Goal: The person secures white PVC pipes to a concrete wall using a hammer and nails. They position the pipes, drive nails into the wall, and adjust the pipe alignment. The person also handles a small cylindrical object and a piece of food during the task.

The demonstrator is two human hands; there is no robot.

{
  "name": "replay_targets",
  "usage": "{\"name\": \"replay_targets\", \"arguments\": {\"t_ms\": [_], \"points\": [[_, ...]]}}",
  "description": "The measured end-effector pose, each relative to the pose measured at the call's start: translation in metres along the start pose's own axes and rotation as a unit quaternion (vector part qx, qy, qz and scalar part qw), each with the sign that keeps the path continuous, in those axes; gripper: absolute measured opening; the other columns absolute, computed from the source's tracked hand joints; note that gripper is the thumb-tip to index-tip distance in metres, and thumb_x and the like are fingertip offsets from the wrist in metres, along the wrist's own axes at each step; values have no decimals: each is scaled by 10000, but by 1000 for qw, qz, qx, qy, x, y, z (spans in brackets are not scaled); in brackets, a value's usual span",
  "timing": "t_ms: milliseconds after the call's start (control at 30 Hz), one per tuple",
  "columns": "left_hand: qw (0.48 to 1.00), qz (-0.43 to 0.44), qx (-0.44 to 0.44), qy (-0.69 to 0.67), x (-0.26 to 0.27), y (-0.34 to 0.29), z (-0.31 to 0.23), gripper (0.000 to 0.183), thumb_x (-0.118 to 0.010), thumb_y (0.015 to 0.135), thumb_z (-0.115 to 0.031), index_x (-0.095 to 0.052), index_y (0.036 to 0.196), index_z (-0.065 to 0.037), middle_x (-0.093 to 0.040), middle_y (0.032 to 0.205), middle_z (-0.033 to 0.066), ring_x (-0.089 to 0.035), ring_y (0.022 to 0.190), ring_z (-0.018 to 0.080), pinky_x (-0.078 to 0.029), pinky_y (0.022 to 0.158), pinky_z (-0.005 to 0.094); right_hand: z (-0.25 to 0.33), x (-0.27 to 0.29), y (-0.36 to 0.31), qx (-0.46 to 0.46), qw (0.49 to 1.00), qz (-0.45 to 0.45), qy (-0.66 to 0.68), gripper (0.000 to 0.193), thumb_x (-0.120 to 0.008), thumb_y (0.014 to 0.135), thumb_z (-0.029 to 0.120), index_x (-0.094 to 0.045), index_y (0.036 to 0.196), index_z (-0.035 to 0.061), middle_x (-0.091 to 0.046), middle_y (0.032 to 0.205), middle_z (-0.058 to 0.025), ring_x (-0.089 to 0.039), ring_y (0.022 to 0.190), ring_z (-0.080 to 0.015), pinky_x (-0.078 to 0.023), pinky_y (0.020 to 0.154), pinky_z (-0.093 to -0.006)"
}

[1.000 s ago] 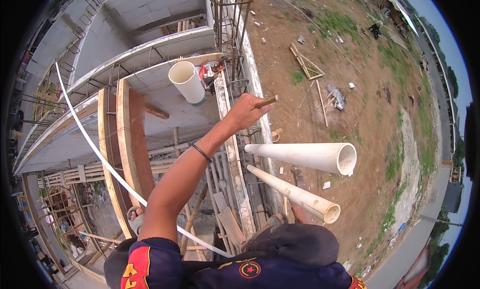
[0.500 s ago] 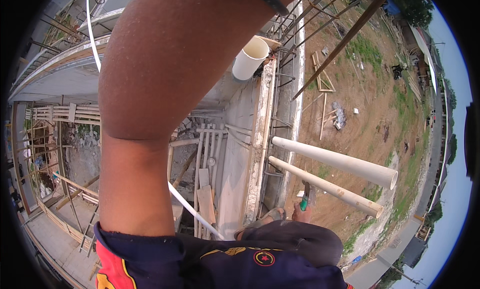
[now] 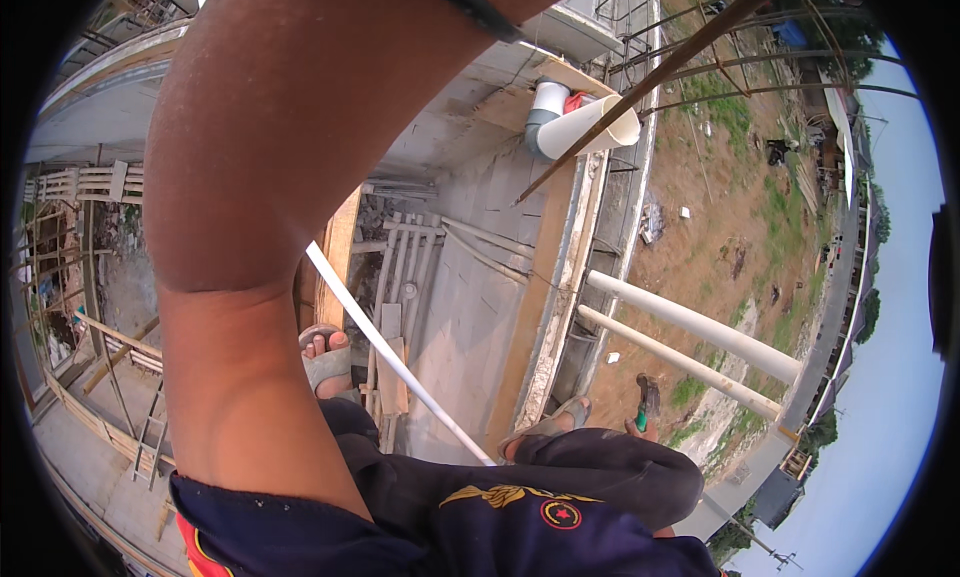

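- Left grip cannot be told: the left forearm (image 3: pixel 290 177) rises across the near left and the hand itself passes out of the top edge.
- Right hand (image 3: pixel 648 424) at the lower right is closed round a green-handled tool (image 3: pixel 645 402).
- Rusty steel rod (image 3: pixel 650 82) slants across the upper right, over a white pipe (image 3: pixel 590 127).
- Two white pipes (image 3: pixel 700 327) jut out far right, above the ground.

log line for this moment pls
left arm raised across view, hand out of frame | right hand hidden | rusty steel rod crossing above wide white plastic pipe
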State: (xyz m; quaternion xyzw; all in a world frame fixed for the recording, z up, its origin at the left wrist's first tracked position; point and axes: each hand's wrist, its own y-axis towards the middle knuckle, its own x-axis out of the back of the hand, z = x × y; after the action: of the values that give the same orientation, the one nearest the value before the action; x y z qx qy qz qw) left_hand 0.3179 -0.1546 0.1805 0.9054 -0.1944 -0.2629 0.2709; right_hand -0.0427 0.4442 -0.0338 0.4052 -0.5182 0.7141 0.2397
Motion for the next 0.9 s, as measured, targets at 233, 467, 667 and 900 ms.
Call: {"name": "replay_targets", "arguments": {"t_ms": [233,467,667,900], "points": [[987,105,102,-60,-29,2,26,421,-520,993,-351,-521,680,-70,-364,521,-21,-328,482,96,-296,481,303,21,11,-22,8,995,-11,-104,347,-712,825,352,-611,966,51,-623,709,-120,-620,684,-283,-472,650,-426],[966,154,178,-103,-61,10,26,393,-514,996,-340,-518,705,-76,-368,536,-23,-329,493,95,-296,493,298,23,25,-28,44,995,1,-94,360,-709,818,345,-617,999,48,-640,748,-160,-632,727,-339,-482,681,-449],[947,152,261,-107,-78,13,35,369,-509,999,-330,-516,726,-82,-372,548,-24,-330,503,94,-297,504,293,17,36,-32,87,993,23,-75,374,-706,811,340,-623,1026,46,-654,781,-194,-643,764,-388,-491,707,-469],[968,-28,247,21,-36,5,18,423,-480,1019,-276,-316,647,-161,-174,549,-57,-136,503,82,-184,484,266,66,52,-20,183,956,185,-136,389,-706,804,351,-622,1022,40,-658,817,-240,-637,802,-449,-501,738,-496]]}}
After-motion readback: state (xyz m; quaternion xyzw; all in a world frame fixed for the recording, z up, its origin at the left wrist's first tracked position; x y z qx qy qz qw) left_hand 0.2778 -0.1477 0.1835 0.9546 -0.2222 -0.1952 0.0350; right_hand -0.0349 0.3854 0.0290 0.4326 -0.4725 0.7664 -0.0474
